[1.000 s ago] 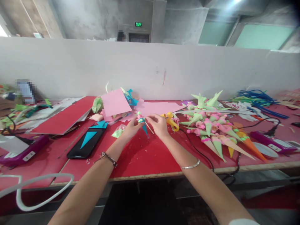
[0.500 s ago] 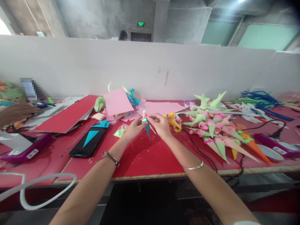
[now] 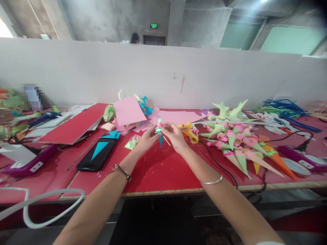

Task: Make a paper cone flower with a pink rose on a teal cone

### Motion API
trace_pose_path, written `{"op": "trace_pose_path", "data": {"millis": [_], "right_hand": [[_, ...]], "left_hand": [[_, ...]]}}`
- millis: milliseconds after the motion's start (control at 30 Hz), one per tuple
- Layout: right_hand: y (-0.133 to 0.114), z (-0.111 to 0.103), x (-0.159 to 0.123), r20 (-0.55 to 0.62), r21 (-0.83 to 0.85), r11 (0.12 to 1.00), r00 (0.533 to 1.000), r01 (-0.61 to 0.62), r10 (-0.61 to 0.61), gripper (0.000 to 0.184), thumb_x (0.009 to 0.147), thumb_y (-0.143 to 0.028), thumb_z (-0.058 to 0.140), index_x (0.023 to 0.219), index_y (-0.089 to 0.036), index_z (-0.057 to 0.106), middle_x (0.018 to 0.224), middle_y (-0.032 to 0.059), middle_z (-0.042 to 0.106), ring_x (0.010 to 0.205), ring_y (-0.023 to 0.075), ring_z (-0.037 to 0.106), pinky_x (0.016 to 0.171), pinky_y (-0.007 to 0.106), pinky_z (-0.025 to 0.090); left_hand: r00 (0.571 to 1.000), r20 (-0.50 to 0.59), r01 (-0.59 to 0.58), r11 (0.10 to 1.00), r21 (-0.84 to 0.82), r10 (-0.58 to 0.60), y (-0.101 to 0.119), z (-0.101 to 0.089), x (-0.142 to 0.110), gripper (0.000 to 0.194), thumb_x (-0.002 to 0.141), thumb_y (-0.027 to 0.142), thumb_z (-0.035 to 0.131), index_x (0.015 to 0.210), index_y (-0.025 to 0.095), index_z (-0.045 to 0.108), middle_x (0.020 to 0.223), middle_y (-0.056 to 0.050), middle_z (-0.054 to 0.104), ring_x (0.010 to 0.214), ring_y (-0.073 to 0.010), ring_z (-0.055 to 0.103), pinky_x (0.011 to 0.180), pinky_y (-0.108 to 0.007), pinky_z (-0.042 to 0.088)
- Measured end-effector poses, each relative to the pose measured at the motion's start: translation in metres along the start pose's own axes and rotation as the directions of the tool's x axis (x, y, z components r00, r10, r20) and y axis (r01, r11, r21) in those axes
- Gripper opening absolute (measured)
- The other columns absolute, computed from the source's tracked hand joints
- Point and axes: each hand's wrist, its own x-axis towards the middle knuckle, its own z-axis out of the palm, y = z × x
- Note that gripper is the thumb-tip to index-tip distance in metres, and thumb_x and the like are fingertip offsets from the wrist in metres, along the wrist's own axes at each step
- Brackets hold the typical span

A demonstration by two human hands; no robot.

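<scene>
Between my two hands, above the red tabletop, is a small craft ice cream cone point(image 3: 160, 140). Its blue cone points down, with pink and a pale green ball on top. The fingers of my left hand point(image 3: 149, 137) are closed on its left side. My right hand point(image 3: 176, 136) pinches it from the right, and a thin pale stick point(image 3: 167, 140) sticks out below those fingers. Just right of my right hand lies a yellow glue gun point(image 3: 189, 132). A small clear bag with pale green stuff point(image 3: 132, 142) lies left of my left hand.
A black phone point(image 3: 95, 154) with blue paper pieces lies at left. Pink sheets point(image 3: 129, 111) sit behind my hands. Many finished-looking paper cones point(image 3: 231, 136) are heaped at right. Purple power strips point(image 3: 33, 161) stand on both sides, with a black cable point(image 3: 217, 163) near the right front edge.
The cone has turned slightly between my fingers, so more of its pink top shows. At the far left, another person's hand has drawn back toward the frame edge.
</scene>
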Motion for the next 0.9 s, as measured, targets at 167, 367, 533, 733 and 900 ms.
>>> {"op": "trace_pose_path", "data": {"millis": [167,367,533,733,900], "right_hand": [[0.0003,0.0017,0.0006,0.081,0.106,0.990,0.993,-0.088,0.080,0.030,0.070,-0.035,0.058,0.097,-0.022,0.055,0.094,0.0011,0.061,0.090,0.0148,0.056,0.080,0.029,0.044],[0.0000,0.0026,0.0001,0.198,0.186,0.974,0.976,-0.129,0.091,0.030,0.073,-0.038,0.056,0.098,-0.023,0.059,0.098,0.0011,0.063,0.094,0.0170,0.057,0.085,0.031,0.042],[0.0034,0.0009,-0.0004,0.224,0.228,0.963,0.970,-0.142,0.090,0.030,0.072,-0.034,0.058,0.100,-0.022,0.059,0.097,0.0016,0.064,0.094,0.0176,0.057,0.088,0.034,0.041],[0.0020,0.0022,-0.0001,0.208,0.231,0.967,0.976,-0.108,0.059,0.027,0.073,-0.031,0.057,0.098,-0.023,0.058,0.098,0.0003,0.062,0.093,0.0160,0.057,0.088,0.033,0.041],[-0.0011,0.0046,-0.0020,0.207,0.194,0.979,0.978,-0.070,0.029,0.028,0.073,-0.029,0.056,0.100,-0.024,0.057,0.101,0.0001,0.061,0.095,0.0162,0.055,0.087,0.033,0.041]], "left_hand": [[1.000,0.001,-0.030,0.999,0.021,0.030,-0.0025,-0.0031,0.0014,0.051,0.072,0.021,0.056,0.121,0.016,0.042,0.108,-0.007,0.059,0.094,-0.0166,0.055,0.075,-0.025,0.046],[0.998,0.001,-0.062,0.997,0.050,0.062,-0.0017,-0.0031,0.0002,0.050,0.072,0.023,0.055,0.120,0.017,0.043,0.112,-0.008,0.057,0.096,-0.0177,0.055,0.078,-0.028,0.046],[0.990,-0.004,-0.137,0.972,0.191,0.140,-0.0004,-0.0042,-0.0006,0.050,0.071,0.024,0.056,0.118,0.015,0.045,0.115,-0.008,0.055,0.096,-0.0175,0.055,0.084,-0.030,0.043],[0.988,0.000,-0.150,0.964,0.221,0.154,-0.0013,-0.0051,0.0006,0.051,0.071,0.024,0.055,0.120,0.014,0.043,0.118,-0.010,0.053,0.100,-0.0186,0.053,0.084,-0.031,0.043],[0.981,0.039,-0.195,0.971,0.139,0.191,-0.0009,-0.0046,0.0000,0.060,0.070,0.021,0.056,0.125,0.018,0.033,0.118,-0.011,0.051,0.106,-0.0195,0.049,0.081,-0.029,0.044]]}}
